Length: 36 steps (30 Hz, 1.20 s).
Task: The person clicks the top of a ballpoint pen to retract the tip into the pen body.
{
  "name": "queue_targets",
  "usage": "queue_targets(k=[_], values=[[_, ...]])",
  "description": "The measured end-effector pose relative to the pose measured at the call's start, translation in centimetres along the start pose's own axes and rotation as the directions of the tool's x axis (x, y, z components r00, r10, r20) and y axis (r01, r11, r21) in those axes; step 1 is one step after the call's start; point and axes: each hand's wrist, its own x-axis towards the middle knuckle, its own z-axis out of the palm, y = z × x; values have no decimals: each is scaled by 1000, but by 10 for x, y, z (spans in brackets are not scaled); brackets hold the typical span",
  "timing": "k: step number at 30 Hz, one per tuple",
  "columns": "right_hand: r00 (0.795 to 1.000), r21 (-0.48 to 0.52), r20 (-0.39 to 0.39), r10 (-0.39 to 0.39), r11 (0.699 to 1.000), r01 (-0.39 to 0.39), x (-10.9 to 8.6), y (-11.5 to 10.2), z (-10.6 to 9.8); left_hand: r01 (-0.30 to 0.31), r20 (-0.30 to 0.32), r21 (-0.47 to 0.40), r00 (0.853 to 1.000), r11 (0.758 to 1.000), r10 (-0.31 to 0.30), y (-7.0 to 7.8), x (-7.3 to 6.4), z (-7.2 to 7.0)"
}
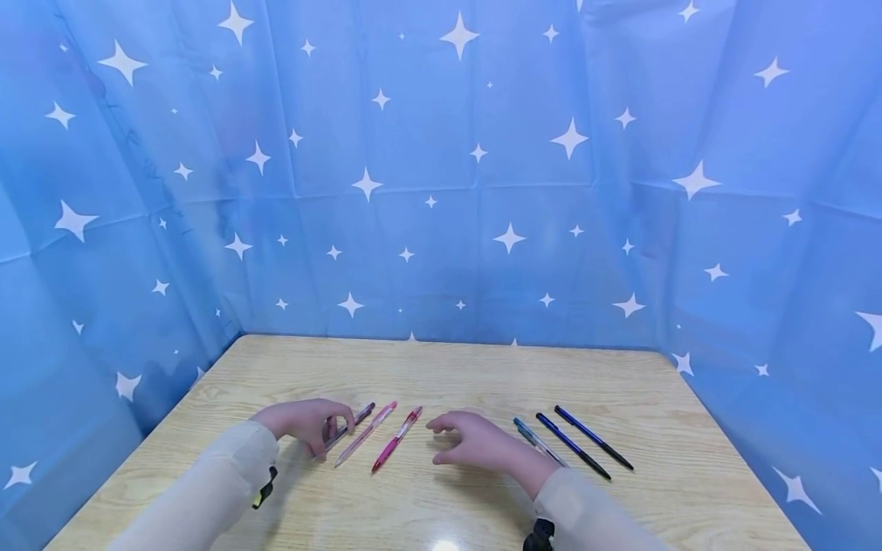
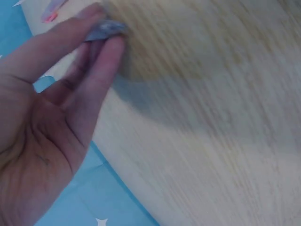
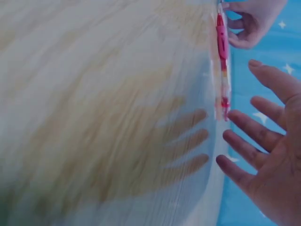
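Thumb and fingers of the left hand [image 1: 310, 422] pinch the dark-ended pen [image 1: 364, 414] at the row's left end (lifted or resting, I cannot tell). The step seems to be positioning it; the next move probably wants clearance from the pale pink pen [image 1: 366, 434] alongside. The right hand [image 1: 475, 441], fingers spread, hovers empty between the hot-pink pen [image 1: 396, 440] and the teal pen [image 1: 526, 430]; two blue-and-black pens [image 1: 574, 447] [image 1: 594, 437] lie beyond.

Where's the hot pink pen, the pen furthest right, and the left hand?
Hot pink pen [image 1: 396, 441]: head view, middle of barrel.
Pen furthest right [image 1: 594, 438]: head view, middle of barrel.
Left hand [image 1: 308, 422]: head view, back of hand.
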Motion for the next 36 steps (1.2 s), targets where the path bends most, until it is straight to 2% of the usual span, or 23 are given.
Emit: queue_targets(k=[3, 6, 14, 21, 26, 31, 36], values=[[1000, 8, 2, 12, 1000, -12, 3, -3, 2, 70, 18, -39, 997, 997, -69, 7, -5, -2], [1000, 14, -1, 18, 1000, -18, 6, -6, 2, 98, 19, -47, 995, 994, -97, 9, -8, -4], [1000, 44, -19, 11, 999, -10, 9, -8, -4, 84, -12, -55, 996, 995, -85, 13, -10, -10], [998, 113, -59, 11, 994, -4, 7, -4, -16, 19, -31, -88, 999, 996, -22, 27, -6, -15], [995, 129, -104, -4, 991, 18, 5, 0, -25, -48, -38, -88, 998, 995, 45, 37, -3, -12], [987, 174, -158, -10, 984, 38, 0, 1, -38, -132, -64, -70, 990, 989, 128, 46, 2, -5], [980, 224, -196, -19, 973, 64, -6, 0, -47, -202, -74, -92, 978, 975, 196, 58, 8, 4]])
